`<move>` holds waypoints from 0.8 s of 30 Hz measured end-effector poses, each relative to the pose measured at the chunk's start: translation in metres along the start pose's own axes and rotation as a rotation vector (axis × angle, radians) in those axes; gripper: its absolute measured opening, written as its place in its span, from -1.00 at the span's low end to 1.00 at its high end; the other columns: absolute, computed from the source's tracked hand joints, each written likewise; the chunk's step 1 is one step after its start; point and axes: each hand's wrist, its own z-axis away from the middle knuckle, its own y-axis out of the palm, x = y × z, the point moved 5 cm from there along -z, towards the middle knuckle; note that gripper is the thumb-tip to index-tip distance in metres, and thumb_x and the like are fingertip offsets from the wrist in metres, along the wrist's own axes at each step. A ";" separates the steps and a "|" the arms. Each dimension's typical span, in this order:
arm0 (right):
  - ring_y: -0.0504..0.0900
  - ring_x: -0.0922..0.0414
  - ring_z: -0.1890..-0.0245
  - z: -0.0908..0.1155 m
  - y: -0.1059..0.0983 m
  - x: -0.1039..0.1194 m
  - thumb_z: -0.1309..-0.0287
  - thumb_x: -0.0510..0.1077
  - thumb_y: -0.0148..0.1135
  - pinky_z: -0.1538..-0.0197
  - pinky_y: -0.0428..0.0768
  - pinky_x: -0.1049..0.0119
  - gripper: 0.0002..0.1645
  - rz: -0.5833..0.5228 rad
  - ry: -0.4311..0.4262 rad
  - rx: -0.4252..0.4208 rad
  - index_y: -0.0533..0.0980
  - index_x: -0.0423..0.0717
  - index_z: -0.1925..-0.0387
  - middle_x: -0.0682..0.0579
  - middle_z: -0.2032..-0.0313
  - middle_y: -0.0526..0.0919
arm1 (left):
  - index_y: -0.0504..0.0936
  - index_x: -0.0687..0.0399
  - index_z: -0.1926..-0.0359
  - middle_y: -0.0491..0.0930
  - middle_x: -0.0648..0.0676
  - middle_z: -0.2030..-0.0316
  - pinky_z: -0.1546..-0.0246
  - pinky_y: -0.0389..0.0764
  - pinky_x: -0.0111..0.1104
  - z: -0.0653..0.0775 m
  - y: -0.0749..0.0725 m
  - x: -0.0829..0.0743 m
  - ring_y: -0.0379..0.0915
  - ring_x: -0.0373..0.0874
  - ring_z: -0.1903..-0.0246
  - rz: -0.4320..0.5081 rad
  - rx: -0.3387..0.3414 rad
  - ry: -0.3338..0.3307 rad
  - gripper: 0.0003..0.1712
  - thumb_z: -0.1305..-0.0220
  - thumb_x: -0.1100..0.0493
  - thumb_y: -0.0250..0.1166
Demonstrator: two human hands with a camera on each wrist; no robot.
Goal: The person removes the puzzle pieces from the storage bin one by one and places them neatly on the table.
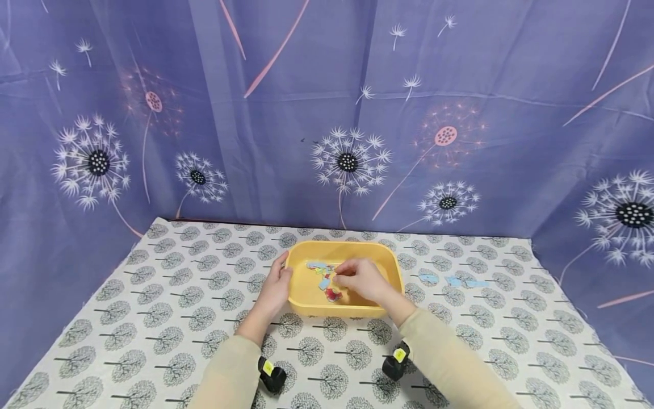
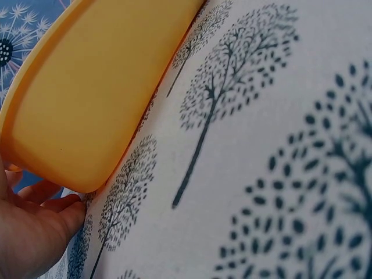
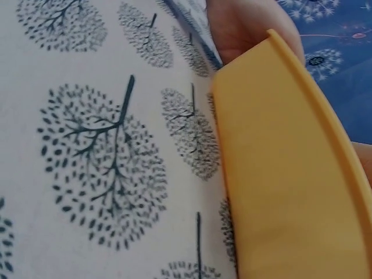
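A yellow plastic tub [image 1: 347, 310] sits on the patterned cloth. My left hand [image 1: 276, 286] grips its left end; the left wrist view shows the fingers [image 2: 40, 192] bent against the tub's lower corner. Inside the tub lie several small flat pieces: a red one [image 1: 333, 295], light blue ones [image 1: 324, 283] and a yellow-green one [image 1: 320, 271]. My right hand [image 1: 364, 279] reaches into the tub from the right, fingers bent and thumb near the index fingertip, beside these pieces. Whether a piece is between those fingertips is too small to see. The tub wall hides the pieces in both wrist views.
Right of the tub, light blue flat pieces [image 1: 453, 281] lie on the tree-print cloth [image 1: 204, 318]. A purple dandelion-print curtain [image 1: 286, 142] hangs behind the table. Black wrist cameras [image 1: 273, 379] are strapped to both wrists.
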 end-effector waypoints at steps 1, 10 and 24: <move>0.63 0.21 0.36 0.000 0.002 0.000 -0.02 -0.16 0.35 0.22 0.63 0.38 -0.67 0.015 -0.010 0.004 0.61 -0.28 0.17 -0.04 0.30 0.71 | -0.03 -0.15 -0.48 0.30 0.25 -0.31 -0.27 0.28 0.11 0.000 0.000 0.000 0.41 0.17 -0.16 -0.001 0.000 0.001 -0.41 -0.48 0.02 -0.21; 0.65 0.18 0.32 -0.001 0.015 -0.003 0.13 -0.14 0.47 0.08 0.62 0.28 -0.64 0.196 0.017 0.076 0.62 -0.20 0.25 0.01 0.34 0.72 | -0.05 -0.16 -0.48 0.29 0.23 -0.33 -0.25 0.30 0.11 -0.001 0.000 0.000 0.43 0.15 -0.14 0.002 0.004 -0.006 -0.40 -0.48 0.01 -0.21; 0.51 0.26 0.48 -0.001 0.021 -0.001 0.15 -0.16 0.49 0.34 0.54 0.43 -0.78 0.344 -0.007 0.138 0.57 -0.12 0.49 0.11 0.53 0.61 | -0.06 -0.15 -0.48 0.27 0.24 -0.33 -0.26 0.30 0.09 0.000 0.000 0.000 0.40 0.16 -0.17 0.011 0.009 -0.002 -0.40 -0.48 0.02 -0.21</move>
